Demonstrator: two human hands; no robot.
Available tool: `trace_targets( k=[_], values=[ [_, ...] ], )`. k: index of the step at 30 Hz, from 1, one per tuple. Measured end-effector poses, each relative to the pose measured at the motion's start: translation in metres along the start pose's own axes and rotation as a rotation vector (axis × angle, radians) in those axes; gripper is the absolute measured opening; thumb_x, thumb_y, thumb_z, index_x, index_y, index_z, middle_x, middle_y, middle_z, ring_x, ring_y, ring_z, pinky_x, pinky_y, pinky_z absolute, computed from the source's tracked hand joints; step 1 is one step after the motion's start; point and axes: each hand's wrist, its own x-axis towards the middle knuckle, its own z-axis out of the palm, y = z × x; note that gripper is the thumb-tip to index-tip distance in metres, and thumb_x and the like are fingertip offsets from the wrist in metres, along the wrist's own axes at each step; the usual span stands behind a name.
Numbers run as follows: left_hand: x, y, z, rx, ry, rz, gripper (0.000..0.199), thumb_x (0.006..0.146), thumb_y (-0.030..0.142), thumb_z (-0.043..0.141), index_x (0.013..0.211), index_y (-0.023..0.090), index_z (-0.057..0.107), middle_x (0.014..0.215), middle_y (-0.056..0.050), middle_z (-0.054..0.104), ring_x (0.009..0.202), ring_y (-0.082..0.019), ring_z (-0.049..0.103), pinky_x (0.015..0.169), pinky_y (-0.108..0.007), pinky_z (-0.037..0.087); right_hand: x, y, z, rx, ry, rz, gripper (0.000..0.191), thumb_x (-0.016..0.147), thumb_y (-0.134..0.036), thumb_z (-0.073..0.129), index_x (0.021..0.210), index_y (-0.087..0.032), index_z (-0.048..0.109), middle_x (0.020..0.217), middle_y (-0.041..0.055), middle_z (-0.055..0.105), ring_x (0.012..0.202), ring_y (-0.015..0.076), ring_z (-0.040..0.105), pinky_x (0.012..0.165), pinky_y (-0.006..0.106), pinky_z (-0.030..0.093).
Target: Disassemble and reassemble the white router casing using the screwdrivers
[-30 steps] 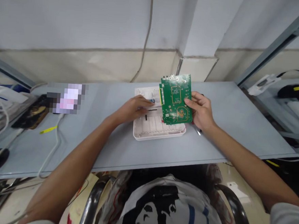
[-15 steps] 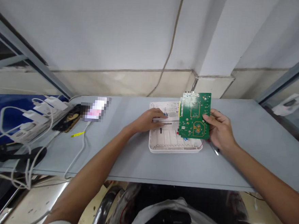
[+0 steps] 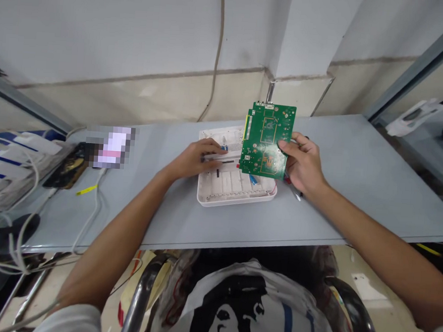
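My right hand (image 3: pixel 306 159) grips a green circuit board (image 3: pixel 258 148) by its right edge, thumb on the face toward me. The board is held up, tilted, above the right part of an open white plastic housing (image 3: pixel 222 199), hiding some of it. My left hand (image 3: pixel 203 157) lies over the housing's left side, its thumb and fingers apart around a dark slot. Ribs and a perforated grid show inside. Below the board a blue piece (image 3: pixel 253 180) is visible in the housing. Partly under my right hand lies a slim tool with a metal shaft (image 3: pixel 297 192).
On the left are a lit, blurred phone screen (image 3: pixel 113 146), a dark phone (image 3: pixel 68 165), a yellow-tagged white cable (image 3: pixel 96 203) and a power strip with white chargers (image 3: pixel 12 166). A wall stands behind the grey table (image 3: pixel 343 159). Metal posts rise at both ends.
The whole view has shifted, so the table and hands appear further left and higher. The board is still in my right hand, and my left hand remains on the housing.
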Motion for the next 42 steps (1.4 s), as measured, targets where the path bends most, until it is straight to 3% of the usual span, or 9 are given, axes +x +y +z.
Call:
trace_targets(
  k=[11, 16, 20, 23, 30, 34, 37, 39, 42],
  values=[
    [0.004, -0.007, 0.005, 0.049, 0.032, -0.003, 0.039, 0.092, 0.041, 0.068, 0.125, 0.021, 0.072, 0.116, -0.004, 0.068, 0.108, -0.021, 0.064, 0.096, -0.038, 0.053, 0.003, -0.004, 0.004, 0.014, -0.064, 0.062, 0.040, 0.062, -0.038, 0.098, 0.085, -0.024, 0.068, 0.074, -0.0069, 0.075, 0.064, 0.0137, 0.068, 0.063, 0.029, 0.060],
    [0.005, -0.011, 0.012, -0.005, 0.129, -0.024, 0.046, 0.093, 0.055, 0.062, 0.121, 0.019, 0.071, 0.108, 0.000, 0.066, 0.103, -0.020, 0.064, 0.092, -0.040, 0.054, 0.002, -0.011, 0.008, -0.005, -0.083, 0.133, 0.039, 0.063, -0.042, 0.097, 0.084, -0.024, 0.070, 0.077, -0.0078, 0.077, 0.066, 0.0126, 0.069, 0.067, 0.027, 0.060],
    [0.001, 0.000, 0.006, 0.061, 0.062, 0.058, 0.033, 0.092, 0.035, 0.067, 0.119, 0.017, 0.072, 0.116, -0.008, 0.068, 0.108, -0.025, 0.064, 0.099, -0.045, 0.052, -0.004, -0.010, 0.007, 0.048, -0.077, 0.147, 0.033, 0.064, -0.032, 0.097, 0.082, -0.024, 0.071, 0.076, -0.0076, 0.077, 0.066, 0.0109, 0.070, 0.067, 0.023, 0.060],
    [-0.004, 0.003, 0.003, 0.072, -0.019, 0.090, 0.030, 0.093, 0.031, 0.067, 0.120, 0.018, 0.071, 0.117, -0.011, 0.069, 0.112, -0.026, 0.064, 0.102, -0.045, 0.051, -0.006, -0.002, 0.005, 0.059, -0.058, 0.180, 0.029, 0.066, -0.027, 0.096, 0.084, -0.022, 0.074, 0.080, -0.0030, 0.079, 0.067, 0.0132, 0.073, 0.065, 0.025, 0.061],
    [-0.010, 0.008, 0.004, 0.153, 0.055, 0.098, 0.028, 0.092, 0.026, 0.070, 0.120, 0.022, 0.073, 0.114, -0.010, 0.069, 0.113, -0.028, 0.060, 0.105, -0.049, 0.048, -0.008, 0.002, 0.003, 0.037, -0.053, 0.138, 0.027, 0.068, -0.029, 0.095, 0.085, -0.023, 0.075, 0.077, -0.0021, 0.078, 0.064, 0.0159, 0.073, 0.060, 0.029, 0.065],
    [-0.007, 0.016, 0.007, 0.016, 0.202, 0.150, 0.046, 0.092, 0.032, 0.073, 0.137, 0.026, 0.064, 0.129, -0.011, 0.067, 0.119, -0.027, 0.059, 0.106, -0.050, 0.048, -0.009, 0.002, 0.005, -0.054, -0.099, 0.003, 0.027, 0.074, -0.033, 0.092, 0.091, -0.024, 0.074, 0.084, -0.0005, 0.081, 0.070, 0.0181, 0.077, 0.065, 0.032, 0.068],
    [-0.004, 0.023, 0.010, -0.173, 0.253, 0.151, 0.064, 0.090, 0.039, 0.078, 0.149, 0.031, 0.054, 0.132, -0.010, 0.067, 0.105, -0.023, 0.065, 0.095, -0.042, 0.054, -0.017, 0.003, 0.011, -0.204, -0.122, -0.201, 0.021, 0.081, -0.035, 0.088, 0.093, -0.024, 0.074, 0.088, 0.0001, 0.083, 0.075, 0.0183, 0.079, 0.067, 0.030, 0.068],
    [-0.002, 0.028, 0.011, -0.277, 0.222, 0.153, 0.063, 0.088, 0.043, 0.081, 0.145, 0.030, 0.058, 0.126, -0.010, 0.069, 0.099, -0.022, 0.066, 0.091, -0.040, 0.055, -0.026, 0.002, 0.016, -0.364, -0.106, -0.384, 0.016, 0.086, -0.032, 0.083, 0.097, -0.024, 0.075, 0.089, 0.0008, 0.083, 0.076, 0.0187, 0.080, 0.065, 0.029, 0.067],
    [-0.001, 0.036, 0.012, -0.456, 0.153, 0.169, 0.043, 0.090, 0.051, 0.078, 0.124, 0.025, 0.072, 0.113, -0.009, 0.073, 0.096, -0.022, 0.068, 0.089, -0.038, 0.056, -0.042, -0.001, 0.022, -0.636, -0.037, -0.734, 0.018, 0.089, -0.023, 0.080, 0.107, -0.026, 0.076, 0.088, 0.0006, 0.083, 0.070, 0.0196, 0.079, 0.060, 0.031, 0.066]
  ],
)
